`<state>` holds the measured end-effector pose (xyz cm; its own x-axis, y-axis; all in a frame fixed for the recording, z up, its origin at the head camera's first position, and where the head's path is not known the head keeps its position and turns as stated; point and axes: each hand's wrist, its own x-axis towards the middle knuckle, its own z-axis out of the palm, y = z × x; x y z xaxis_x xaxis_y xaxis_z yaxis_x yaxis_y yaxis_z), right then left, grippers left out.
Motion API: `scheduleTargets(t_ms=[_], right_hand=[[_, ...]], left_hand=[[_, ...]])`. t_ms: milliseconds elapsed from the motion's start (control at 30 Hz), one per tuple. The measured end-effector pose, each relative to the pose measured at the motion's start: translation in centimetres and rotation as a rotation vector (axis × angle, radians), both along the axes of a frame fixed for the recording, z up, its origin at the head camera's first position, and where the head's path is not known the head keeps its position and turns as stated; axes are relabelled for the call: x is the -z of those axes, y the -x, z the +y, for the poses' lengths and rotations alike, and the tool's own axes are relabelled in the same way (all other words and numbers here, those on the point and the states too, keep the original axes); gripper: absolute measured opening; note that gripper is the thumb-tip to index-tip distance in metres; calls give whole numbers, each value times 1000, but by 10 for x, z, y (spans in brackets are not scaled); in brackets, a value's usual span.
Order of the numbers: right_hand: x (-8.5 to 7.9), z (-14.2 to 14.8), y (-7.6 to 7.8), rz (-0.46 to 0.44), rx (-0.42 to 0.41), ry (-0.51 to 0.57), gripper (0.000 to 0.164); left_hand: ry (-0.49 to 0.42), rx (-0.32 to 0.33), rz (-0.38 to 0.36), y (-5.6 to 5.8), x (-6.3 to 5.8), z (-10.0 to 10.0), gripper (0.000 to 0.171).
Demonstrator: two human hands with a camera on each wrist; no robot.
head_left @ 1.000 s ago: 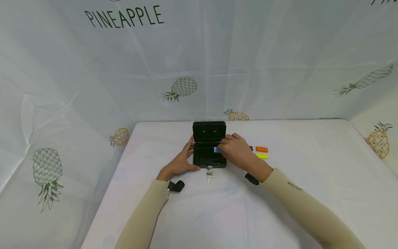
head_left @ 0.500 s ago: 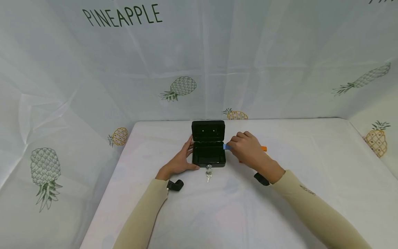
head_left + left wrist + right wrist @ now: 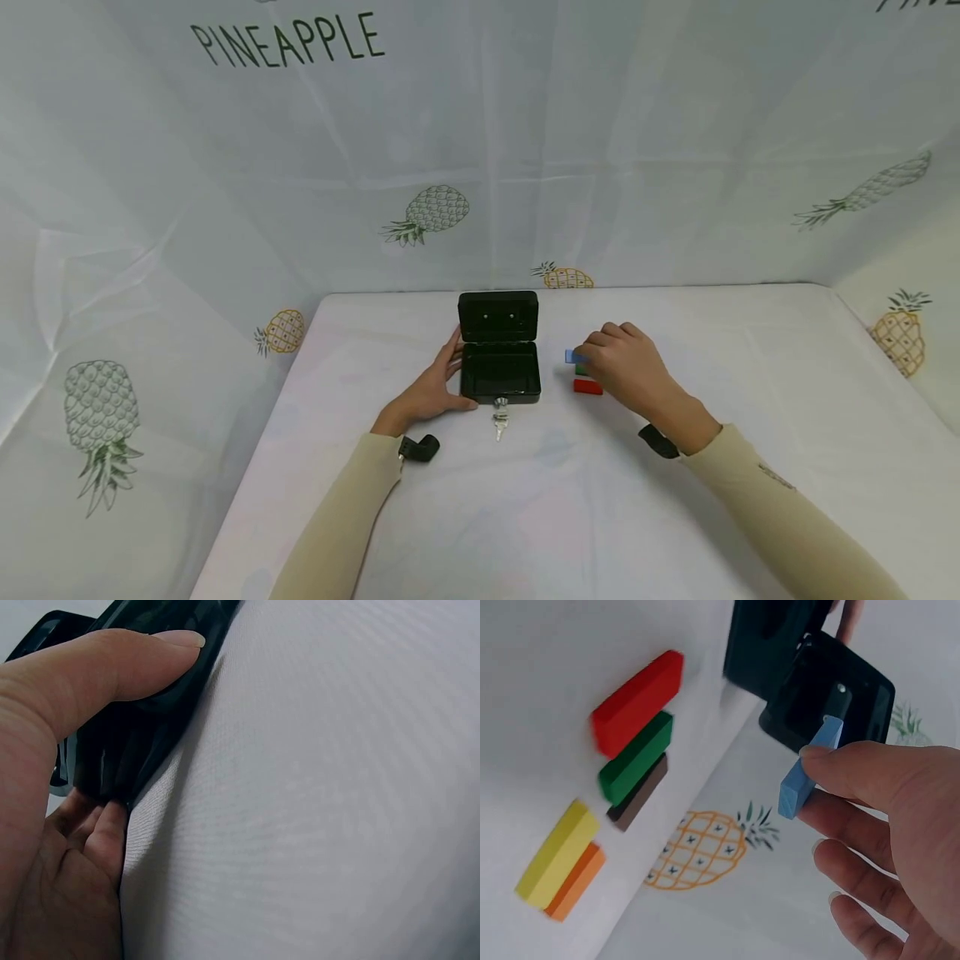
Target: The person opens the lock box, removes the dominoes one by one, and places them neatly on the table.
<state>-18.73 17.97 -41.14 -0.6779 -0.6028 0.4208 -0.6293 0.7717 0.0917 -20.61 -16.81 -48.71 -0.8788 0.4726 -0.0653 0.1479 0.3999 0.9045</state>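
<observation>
A small black cash box [image 3: 498, 317] stands on the table with its lid raised. At its left side, my left hand [image 3: 431, 392] steadies it, the thumb on the front corner and the other fingers toward the back. In the left wrist view the thumb [image 3: 142, 664] lies across the dark box wall and the fingers bend behind it. My right hand [image 3: 626, 362] is off to the right of the box, above the table. Between thumb and index finger it pinches a light blue block [image 3: 810, 769]. A bunch of keys [image 3: 500, 421] hangs at the front lock.
Below my right hand lie a red block [image 3: 637, 701], a green block [image 3: 636, 757] and a brown block [image 3: 639, 793] side by side. A yellow block [image 3: 557, 855] and an orange block [image 3: 575, 881] lie beyond them. A pineapple-print cloth [image 3: 300, 208] hangs behind the table.
My right hand has moved right, away from the open box, still pinching the blue block. The red and green blocks now show, while the orange and yellow ones are covered in the head view.
</observation>
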Motion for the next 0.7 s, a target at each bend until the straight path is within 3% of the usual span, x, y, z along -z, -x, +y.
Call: scheduleTargets(t_ms=[700], right_hand=[[19,46,-21,-50,90,25,30]], left_hand=[[-1,4,-5,2,2,-1,136]])
